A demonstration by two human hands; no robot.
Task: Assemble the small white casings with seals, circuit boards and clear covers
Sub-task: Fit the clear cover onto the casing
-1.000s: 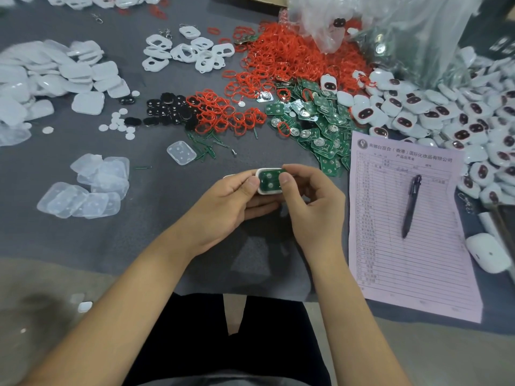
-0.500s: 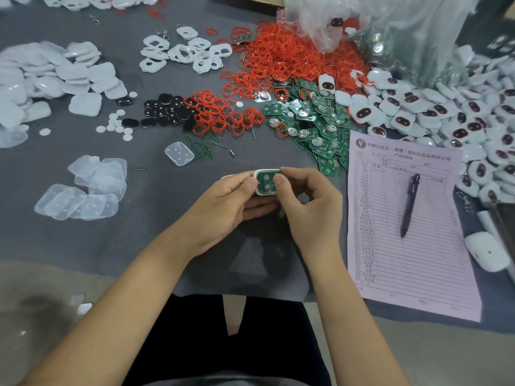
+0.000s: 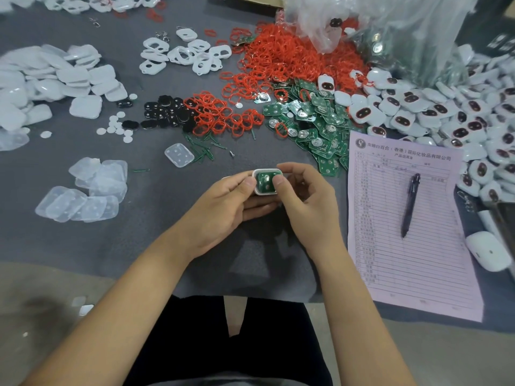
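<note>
A small white casing (image 3: 263, 174) with a green circuit board (image 3: 264, 181) seated in it sits between both hands above the grey table (image 3: 139, 246). My left hand (image 3: 223, 210) grips the casing from the left, thumb on its edge. My right hand (image 3: 306, 201) holds it from the right, and its thumb presses on the board. Red seals (image 3: 278, 59), loose green boards (image 3: 315, 118), clear covers (image 3: 83, 190) and white casings (image 3: 446, 112) lie in heaps further back.
A pink printed form (image 3: 404, 218) with a black pen (image 3: 410, 204) lies to the right. One clear cover (image 3: 179, 154) lies alone ahead of my hands. Black parts (image 3: 164, 114), white discs (image 3: 117, 126), white frames (image 3: 181, 54), white lids (image 3: 55, 82), plastic bags (image 3: 390, 32).
My right thumb has slid left, from the casing's right edge onto the board. The casing stays in both hands at the same spot.
</note>
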